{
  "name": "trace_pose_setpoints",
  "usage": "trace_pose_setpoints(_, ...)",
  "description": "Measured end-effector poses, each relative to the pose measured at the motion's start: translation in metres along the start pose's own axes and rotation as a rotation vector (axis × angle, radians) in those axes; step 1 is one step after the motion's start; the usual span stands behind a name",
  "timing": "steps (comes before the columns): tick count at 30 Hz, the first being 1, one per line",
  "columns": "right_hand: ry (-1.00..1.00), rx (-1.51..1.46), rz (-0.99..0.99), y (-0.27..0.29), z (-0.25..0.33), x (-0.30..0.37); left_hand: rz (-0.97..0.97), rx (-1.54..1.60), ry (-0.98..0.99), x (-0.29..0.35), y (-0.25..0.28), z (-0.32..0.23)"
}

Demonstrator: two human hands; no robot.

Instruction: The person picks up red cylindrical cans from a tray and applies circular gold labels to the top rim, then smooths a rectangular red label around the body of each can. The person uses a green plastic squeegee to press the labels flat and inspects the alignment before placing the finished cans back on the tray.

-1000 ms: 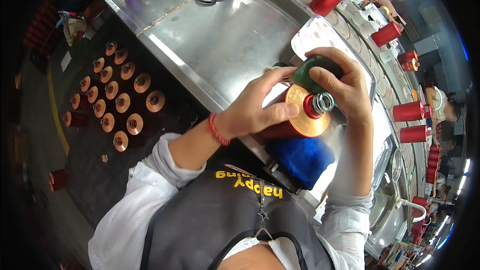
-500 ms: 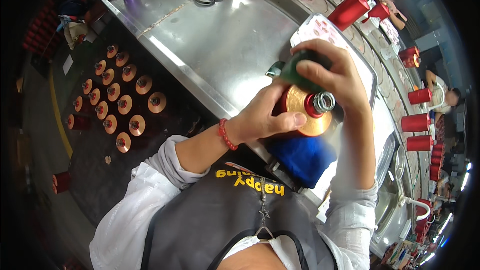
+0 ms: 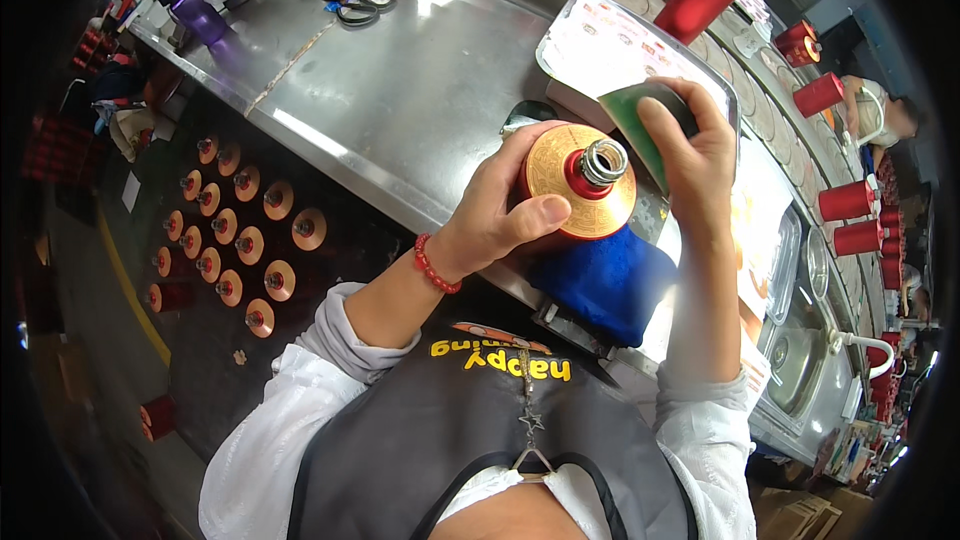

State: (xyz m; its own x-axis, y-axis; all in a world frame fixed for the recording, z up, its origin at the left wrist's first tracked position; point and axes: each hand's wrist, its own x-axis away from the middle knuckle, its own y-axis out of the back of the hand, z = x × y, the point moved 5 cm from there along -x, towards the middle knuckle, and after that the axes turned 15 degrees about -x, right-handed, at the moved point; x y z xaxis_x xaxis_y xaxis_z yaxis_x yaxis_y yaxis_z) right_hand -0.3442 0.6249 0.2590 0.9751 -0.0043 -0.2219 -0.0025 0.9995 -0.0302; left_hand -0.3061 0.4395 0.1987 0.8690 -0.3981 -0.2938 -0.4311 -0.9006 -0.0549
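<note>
My left hand point(image 3: 497, 202) is wrapped round a red bottle point(image 3: 588, 185) with a patterned gold shoulder and a bare threaded neck. The neck points toward me, and the fingers hide part of the body. In my right hand point(image 3: 697, 145) a flat green piece point(image 3: 626, 112) with a dark side, scraper-like, is pinched between thumb and fingers. It is beside the bottle, apart from it. Just below the bottle lies a blue cloth point(image 3: 605, 285) at the bench edge.
A white tray point(image 3: 545, 52) with printed sheets stands beyond my hands. Scissors point(image 3: 362, 6) and a purple jug point(image 3: 197, 12) lie farther left on the metal bench point(image 3: 400, 70). Several gold-shouldered bottles point(image 3: 280, 280) stand at lower left. Red bottles point(image 3: 697, 2) line a curved conveyor point(image 3: 735, 75) at right.
The green piece has come away from the bottle's gold shoulder, with my right hand moving right. My left hand has shifted slightly left, still holding the bottle. The view has also shifted.
</note>
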Motion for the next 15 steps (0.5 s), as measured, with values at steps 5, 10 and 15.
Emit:
trace_pose_setpoints(5,0.110,0.229,-0.106,0.013,0.000,0.014,0.031,-0.137,-0.188,0.002,0.006,0.002)
trace_pose_setpoints(10,0.629,0.425,0.064,0.000,0.024,0.069,0.003,-0.584,-0.304,0.008,0.017,0.003)
trace_pose_setpoints(15,0.737,0.425,0.445,-0.038,0.055,0.103,-0.241,-0.634,-0.343,0.016,0.010,0.010)
